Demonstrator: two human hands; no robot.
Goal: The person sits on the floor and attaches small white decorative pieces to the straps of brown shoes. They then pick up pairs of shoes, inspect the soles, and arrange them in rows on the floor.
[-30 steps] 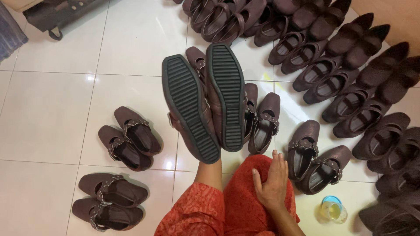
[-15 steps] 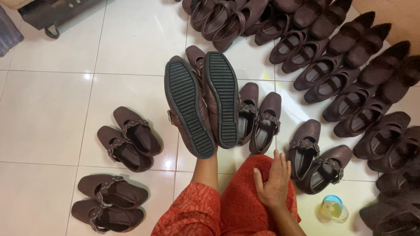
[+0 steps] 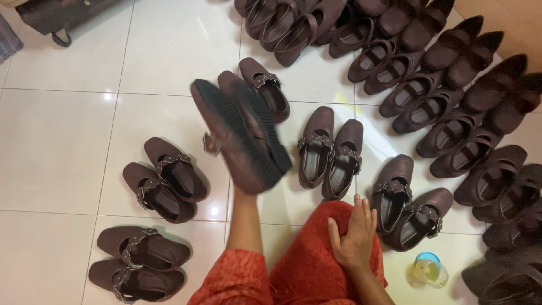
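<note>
Two brown shoes (image 3: 240, 135), held soles-up over the white floor (image 3: 62, 147) just left of the standing pair (image 3: 330, 152), look light with stiff ribbed soles, our left hand's fingers hidden beneath their heels, our right hand (image 3: 354, 237) flat on our knee (image 3: 307, 265).

Raised brown shoe pair (image 3: 240, 135), soles visible

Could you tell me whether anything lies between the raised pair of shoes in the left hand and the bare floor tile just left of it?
Nothing visible does. The left hand holds the raised pair of shoes in the air, and the floor tile beside it is bare. The nearest pair on the floor lies lower left, apart.
</note>
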